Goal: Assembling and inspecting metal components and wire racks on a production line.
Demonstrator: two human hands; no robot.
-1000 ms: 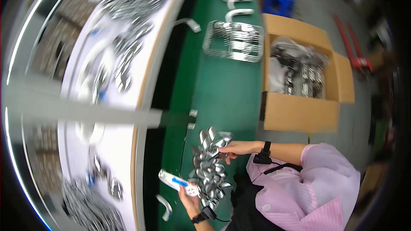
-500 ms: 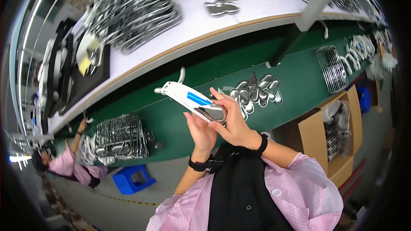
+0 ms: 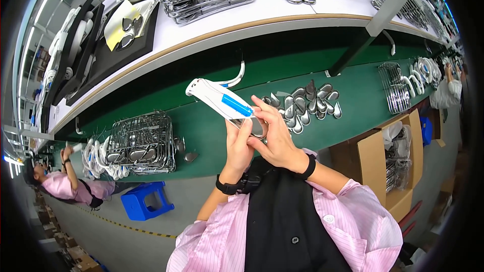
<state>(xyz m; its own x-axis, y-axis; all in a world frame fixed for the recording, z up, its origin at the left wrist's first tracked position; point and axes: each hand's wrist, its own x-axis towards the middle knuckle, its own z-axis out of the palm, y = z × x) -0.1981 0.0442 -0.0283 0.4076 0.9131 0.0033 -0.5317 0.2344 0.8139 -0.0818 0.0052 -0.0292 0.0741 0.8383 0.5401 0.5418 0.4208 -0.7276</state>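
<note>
A white, elongated plastic part with a blue strip on its face and a shiny chrome lower end lies tilted between my hands, above the green bench. A slender white curved arm extends from behind it toward the upper right. Gripping the lower end with the thumb in front, my left hand is closed. My right hand holds the same end from the right, its fingertips against the edge near the blue strip. Behind my hands, several teardrop-shaped chrome covers lie on the green bench.
Wire racks of chrome pieces stand on the bench at left, near a co-worker and a blue stool. A white shelf spans above, with a metal post. At right are another rack and an open cardboard box.
My left hand has closed in on the part's lower end, where its fingers were more spread before. The view has shifted, and the curved arm behind the part shows more fully.
</note>
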